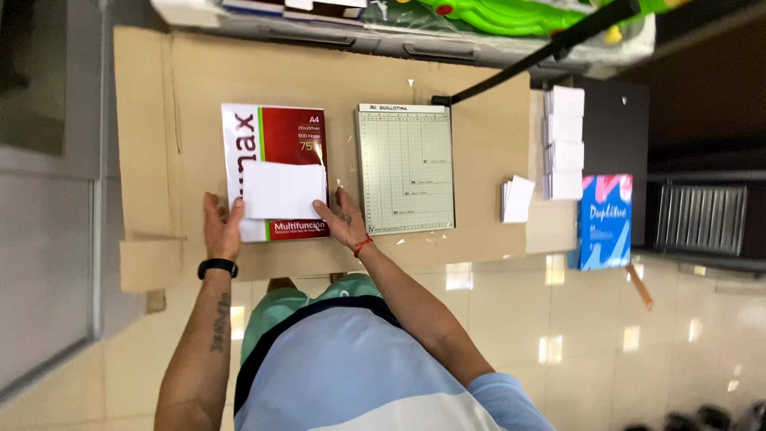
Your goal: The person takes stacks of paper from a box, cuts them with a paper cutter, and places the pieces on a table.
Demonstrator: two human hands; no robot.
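A small stack of white sheets (283,190) lies on a red and white ream package (275,136) on the cardboard-covered table (159,120). My left hand (222,227), with a black band on the wrist, grips the stack's left lower corner. My right hand (343,219), with a red cord bracelet, holds the stack's right lower corner. Right of my right hand lies a pale green gridded paper cutter (404,168), its black blade arm (550,52) raised up and to the right.
Cut white cards sit in a loose pile (517,198) and in several neat stacks (564,144) to the right of the cutter. A blue ream package (604,219) stands at the table's right end. Green plastic items (511,16) lie at the back.
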